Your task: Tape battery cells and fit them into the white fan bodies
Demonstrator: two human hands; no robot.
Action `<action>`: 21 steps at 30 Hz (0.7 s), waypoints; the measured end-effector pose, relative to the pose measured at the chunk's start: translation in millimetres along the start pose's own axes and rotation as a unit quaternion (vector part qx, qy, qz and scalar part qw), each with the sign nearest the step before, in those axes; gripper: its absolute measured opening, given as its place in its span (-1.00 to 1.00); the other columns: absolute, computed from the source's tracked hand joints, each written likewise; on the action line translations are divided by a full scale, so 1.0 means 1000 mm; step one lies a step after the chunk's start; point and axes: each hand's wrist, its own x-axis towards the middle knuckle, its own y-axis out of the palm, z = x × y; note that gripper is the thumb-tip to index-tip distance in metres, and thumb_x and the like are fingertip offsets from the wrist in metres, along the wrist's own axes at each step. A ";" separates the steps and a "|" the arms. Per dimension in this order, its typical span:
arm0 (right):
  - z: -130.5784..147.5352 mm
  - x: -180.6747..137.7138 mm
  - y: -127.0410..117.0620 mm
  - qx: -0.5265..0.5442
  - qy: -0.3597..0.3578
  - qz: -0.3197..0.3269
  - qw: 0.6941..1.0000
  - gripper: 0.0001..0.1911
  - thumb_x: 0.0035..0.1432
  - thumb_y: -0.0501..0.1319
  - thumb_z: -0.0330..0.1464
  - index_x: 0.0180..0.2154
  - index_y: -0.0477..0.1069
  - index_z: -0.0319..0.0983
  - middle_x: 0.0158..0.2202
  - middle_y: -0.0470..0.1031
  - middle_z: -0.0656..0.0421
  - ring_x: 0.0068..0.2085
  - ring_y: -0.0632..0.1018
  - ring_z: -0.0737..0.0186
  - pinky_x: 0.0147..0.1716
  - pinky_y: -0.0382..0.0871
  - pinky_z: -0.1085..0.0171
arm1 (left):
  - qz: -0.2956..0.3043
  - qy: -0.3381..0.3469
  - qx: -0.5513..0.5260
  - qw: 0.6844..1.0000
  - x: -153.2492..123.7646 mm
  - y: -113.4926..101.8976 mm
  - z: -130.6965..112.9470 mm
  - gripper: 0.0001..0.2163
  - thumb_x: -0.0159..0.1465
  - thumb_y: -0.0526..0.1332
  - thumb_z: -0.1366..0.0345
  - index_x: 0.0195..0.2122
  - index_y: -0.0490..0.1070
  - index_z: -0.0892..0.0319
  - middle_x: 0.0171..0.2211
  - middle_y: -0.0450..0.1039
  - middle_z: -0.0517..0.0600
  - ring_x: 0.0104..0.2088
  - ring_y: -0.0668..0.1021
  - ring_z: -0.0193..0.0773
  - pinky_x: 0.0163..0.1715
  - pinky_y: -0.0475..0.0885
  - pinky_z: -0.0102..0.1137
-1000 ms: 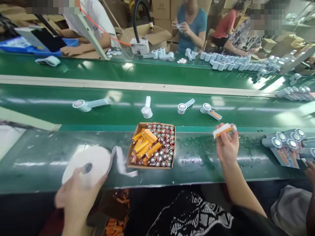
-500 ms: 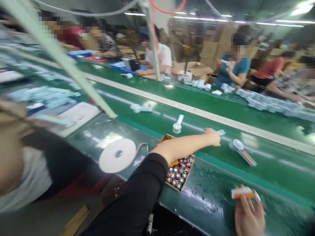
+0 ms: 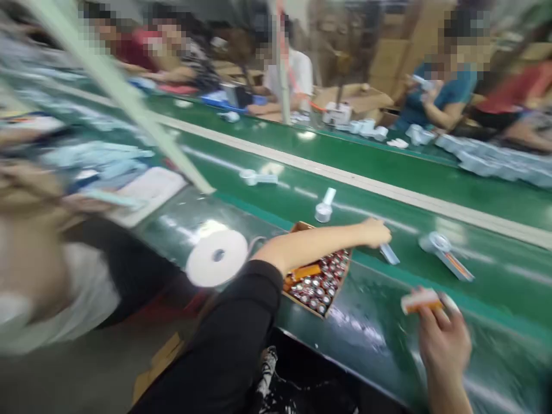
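"What's different from 1 s ago?"

"The left hand (image 3: 374, 233) has gone from the white roll (image 3: 202, 261), which lies on the left of the counter (image 3: 375, 302), and now reaches over the cardboard box (image 3: 302, 226) to the green belt (image 3: 293, 201) on the far side."

"Is it holding anything?"

"It looks clenched round the rounded end of a pale blue casing (image 3: 390, 254). The fingertips are hidden, but the handle pokes out toward the near right. 0.5 s ago that handle pointed to the far right, so I judge the casing has turned with the grip."

"And the right hand (image 3: 444, 333)?"

"Its grip is the same: fingers pinching a white-and-orange cell (image 3: 421, 301), held up above the counter on the near right."

"So what does that change for the work?"

"Both hands are now occupied, 1 with the casing and 1 with the cell, and those 2 pieces are apart. Farther right on the belt, a neighbouring casing (image 3: 446, 257) shows orange along its handle. Blur hides finer detail."
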 end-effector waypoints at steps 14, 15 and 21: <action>0.020 0.092 0.068 -0.359 -0.221 0.205 0.883 -0.73 0.33 0.31 -0.30 0.04 0.57 -0.16 -0.14 0.76 0.10 -0.13 0.77 0.05 -0.11 0.60 0.23 | -0.128 0.023 -0.179 0.975 0.084 -0.012 -0.033 -0.74 0.39 0.19 0.31 -0.01 0.66 0.05 -0.01 0.71 0.07 -0.05 0.68 -0.14 -0.10 0.44 -0.40; 0.020 0.091 0.066 -0.380 -0.222 0.209 0.873 -0.74 0.35 0.31 -0.31 0.04 0.58 -0.16 -0.13 0.76 0.08 -0.11 0.76 0.03 -0.10 0.58 0.23 | -0.129 0.022 -0.191 0.973 0.088 -0.012 -0.034 -0.74 0.38 0.20 0.32 -0.01 0.66 0.05 -0.01 0.71 0.07 -0.05 0.68 -0.13 -0.10 0.44 -0.40; 0.029 0.092 0.064 -0.494 -0.201 0.238 0.812 -0.63 0.44 0.23 -0.30 0.22 0.55 -0.11 -0.06 0.75 0.02 -0.06 0.73 -0.03 -0.13 0.47 0.24 | -0.131 0.025 -0.253 0.958 0.097 -0.017 -0.038 -0.75 0.33 0.24 0.33 -0.05 0.66 0.09 -0.07 0.71 0.10 -0.10 0.68 -0.12 -0.09 0.45 -0.38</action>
